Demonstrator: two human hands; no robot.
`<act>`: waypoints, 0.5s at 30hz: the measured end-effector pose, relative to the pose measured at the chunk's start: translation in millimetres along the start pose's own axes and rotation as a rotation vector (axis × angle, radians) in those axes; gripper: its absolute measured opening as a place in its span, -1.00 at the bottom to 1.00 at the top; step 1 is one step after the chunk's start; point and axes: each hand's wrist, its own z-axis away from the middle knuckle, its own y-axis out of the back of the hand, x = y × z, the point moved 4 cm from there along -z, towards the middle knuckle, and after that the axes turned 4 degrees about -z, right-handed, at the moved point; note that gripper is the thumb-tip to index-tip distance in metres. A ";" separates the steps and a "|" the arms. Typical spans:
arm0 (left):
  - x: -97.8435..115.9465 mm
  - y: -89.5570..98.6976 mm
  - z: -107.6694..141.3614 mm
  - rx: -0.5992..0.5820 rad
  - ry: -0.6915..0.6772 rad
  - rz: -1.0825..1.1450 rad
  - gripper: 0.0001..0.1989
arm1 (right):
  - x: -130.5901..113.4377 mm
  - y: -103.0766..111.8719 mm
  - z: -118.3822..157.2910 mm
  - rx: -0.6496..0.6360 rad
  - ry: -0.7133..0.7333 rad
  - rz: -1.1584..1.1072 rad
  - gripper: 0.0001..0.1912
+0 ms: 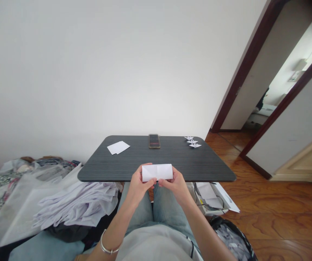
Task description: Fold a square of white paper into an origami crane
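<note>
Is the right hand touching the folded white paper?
Touching. The head view shows the right hand holding the folded white paper by its right end, thumb at its lower edge.

White paper (157, 172), folded to a wide strip, creased mid-length. I hold its ends near the desk (199, 166) edge.

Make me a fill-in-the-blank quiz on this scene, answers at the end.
1. The left hand and right hand hold a folded white rectangle made of ____.
2. A round silver bangle circles the ____ arm.
3. The dark rectangular phone lies ____ the flat white sheets and the small white origami birds.
4. The origami birds number ____.
Missing words: paper; left; between; three.
</note>
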 end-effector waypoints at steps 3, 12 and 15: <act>-0.3 0.1 0.0 -0.018 0.006 -0.015 -0.46 | 1.9 1.7 -1.3 -0.004 -0.009 0.027 -0.65; -0.7 2.8 -1.7 -0.033 0.003 0.018 -0.46 | 1.2 6.0 -3.1 -0.064 -0.029 -0.058 -0.66; 1.0 4.3 -1.6 -0.029 0.029 0.028 -0.43 | 3.1 11.6 -4.9 -0.067 -0.040 -0.066 -0.65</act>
